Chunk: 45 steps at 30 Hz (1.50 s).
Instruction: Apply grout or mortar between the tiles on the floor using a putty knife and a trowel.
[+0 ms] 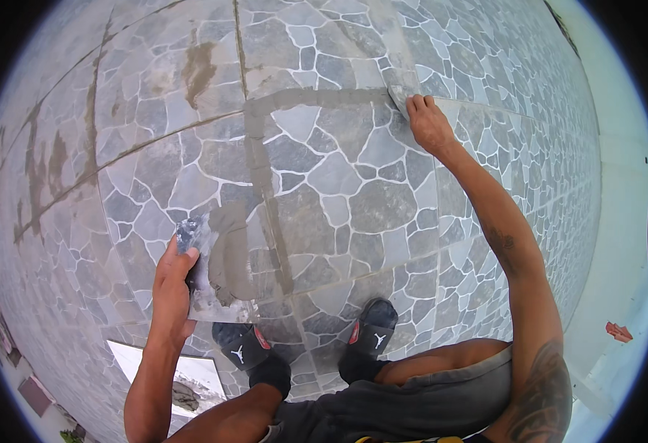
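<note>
My left hand (170, 284) grips a broad, flat metal scraper blade (200, 299) by its dark edge, thumb on top. A thick smear of wet grey grout (229, 255) lies on that blade. Farther out on the right, my right hand (430, 125) is closed around a smaller flat putty knife (396, 97). Its blade meets the stone-patterned tile floor (342, 177) at the end of a fresh grey grout band (316, 97). From there the band runs left, turns a corner, and comes back along a tile joint toward my feet.
A white board (133, 359) with a lump of grey mortar (186, 396) lies by my left forearm. My feet, in black slides (372, 330), stand on the tiles. Dark joints and dried grout smears (199, 72) mark the far left. A red scrap (619, 331) lies far right.
</note>
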Tool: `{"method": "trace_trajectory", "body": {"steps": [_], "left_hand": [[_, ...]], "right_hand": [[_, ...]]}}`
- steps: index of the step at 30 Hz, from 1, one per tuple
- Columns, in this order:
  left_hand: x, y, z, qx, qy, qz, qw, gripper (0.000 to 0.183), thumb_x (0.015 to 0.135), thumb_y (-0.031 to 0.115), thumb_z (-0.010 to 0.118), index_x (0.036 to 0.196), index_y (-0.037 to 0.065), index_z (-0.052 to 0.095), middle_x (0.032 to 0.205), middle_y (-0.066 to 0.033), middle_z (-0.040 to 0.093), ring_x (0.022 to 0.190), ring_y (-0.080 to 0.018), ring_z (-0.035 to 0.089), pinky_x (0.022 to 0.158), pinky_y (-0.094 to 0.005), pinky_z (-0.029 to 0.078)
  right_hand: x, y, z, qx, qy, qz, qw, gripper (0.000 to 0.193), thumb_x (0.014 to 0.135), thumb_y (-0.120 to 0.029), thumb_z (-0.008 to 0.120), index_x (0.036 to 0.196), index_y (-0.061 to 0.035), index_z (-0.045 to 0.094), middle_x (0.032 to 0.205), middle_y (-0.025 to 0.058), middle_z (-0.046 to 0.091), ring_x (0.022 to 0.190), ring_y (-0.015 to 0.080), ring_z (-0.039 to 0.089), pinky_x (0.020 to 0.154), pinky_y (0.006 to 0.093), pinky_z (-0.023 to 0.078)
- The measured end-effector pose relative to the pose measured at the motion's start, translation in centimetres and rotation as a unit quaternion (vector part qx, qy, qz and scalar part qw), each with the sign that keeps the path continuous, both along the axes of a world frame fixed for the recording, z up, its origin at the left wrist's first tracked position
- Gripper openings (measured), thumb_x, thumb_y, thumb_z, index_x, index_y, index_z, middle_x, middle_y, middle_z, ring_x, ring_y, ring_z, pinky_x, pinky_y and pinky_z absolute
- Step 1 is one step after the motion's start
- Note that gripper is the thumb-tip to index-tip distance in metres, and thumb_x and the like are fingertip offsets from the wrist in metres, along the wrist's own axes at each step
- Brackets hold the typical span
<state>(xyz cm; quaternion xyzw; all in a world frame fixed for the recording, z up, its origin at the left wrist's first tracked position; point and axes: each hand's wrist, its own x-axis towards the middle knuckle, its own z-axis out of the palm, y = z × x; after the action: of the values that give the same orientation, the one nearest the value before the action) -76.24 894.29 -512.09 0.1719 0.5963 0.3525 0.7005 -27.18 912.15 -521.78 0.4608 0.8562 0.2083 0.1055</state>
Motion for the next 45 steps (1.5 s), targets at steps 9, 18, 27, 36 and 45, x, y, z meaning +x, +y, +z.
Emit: {"method": "trace_trajectory", "body": {"steps": [9, 18, 27, 36, 45], "left_hand": [[1.1, 3.6, -3.4, -0.015, 0.013, -0.01, 1.0, 0.051, 0.091, 0.019, 0.048, 0.138, 0.0, 0.044, 0.125, -0.01, 0.056, 0.112, -0.0191, 0.054, 0.098, -0.0302, 0.04], [4.6, 5.4, -4.1, -0.053, 0.025, 0.003, 0.998, 0.046, 0.092, 0.012, 0.046, 0.137, 0.0, 0.044, 0.122, -0.0088, 0.058, 0.108, -0.0161, 0.056, 0.095, -0.0294, 0.043], [7.1, 6.5, -3.9, -0.048, 0.026, -0.018, 0.998, 0.046, 0.091, 0.013, 0.044, 0.136, 0.001, 0.046, 0.121, -0.0091, 0.058, 0.108, -0.0167, 0.056, 0.096, -0.029, 0.042], [7.5, 5.8, -2.9, -0.074, 0.069, 0.034, 0.994, 0.046, 0.091, 0.013, 0.046, 0.135, 0.0, 0.045, 0.121, -0.0087, 0.058, 0.108, -0.0171, 0.055, 0.095, -0.0299, 0.043], [8.7, 6.1, -4.4, -0.069, 0.019, 0.012, 0.997, 0.05, 0.091, 0.013, 0.047, 0.139, -0.002, 0.042, 0.122, -0.009, 0.057, 0.107, -0.0171, 0.055, 0.095, -0.0292, 0.043]], "right_hand": [[-0.3, 4.0, 1.2, -0.046, 0.102, -0.113, 0.987, 0.029, 0.073, -0.001, 0.059, 0.1, 0.0048, 0.056, 0.099, 0.0167, 0.053, 0.095, 0.0326, 0.054, 0.079, 0.0372, 0.053], [-1.1, 5.3, -0.7, -0.117, 0.022, -0.039, 0.992, 0.021, 0.073, -0.002, 0.06, 0.092, 0.0065, 0.059, 0.097, 0.0177, 0.054, 0.093, 0.0299, 0.054, 0.077, 0.0318, 0.053], [0.1, 4.8, 0.0, -0.144, -0.021, -0.042, 0.989, 0.021, 0.071, -0.005, 0.064, 0.09, 0.0044, 0.061, 0.096, 0.0141, 0.054, 0.09, 0.026, 0.054, 0.069, 0.0296, 0.054], [0.9, 5.0, 2.7, -0.185, 0.116, -0.134, 0.966, 0.022, 0.072, 0.0, 0.057, 0.094, 0.0052, 0.057, 0.1, 0.0173, 0.054, 0.095, 0.0355, 0.054, 0.08, 0.0428, 0.052], [9.1, 7.1, -1.0, -0.126, 0.014, -0.096, 0.987, 0.021, 0.073, -0.003, 0.057, 0.094, 0.003, 0.06, 0.095, 0.0187, 0.057, 0.093, 0.0353, 0.056, 0.079, 0.0423, 0.053]]}}
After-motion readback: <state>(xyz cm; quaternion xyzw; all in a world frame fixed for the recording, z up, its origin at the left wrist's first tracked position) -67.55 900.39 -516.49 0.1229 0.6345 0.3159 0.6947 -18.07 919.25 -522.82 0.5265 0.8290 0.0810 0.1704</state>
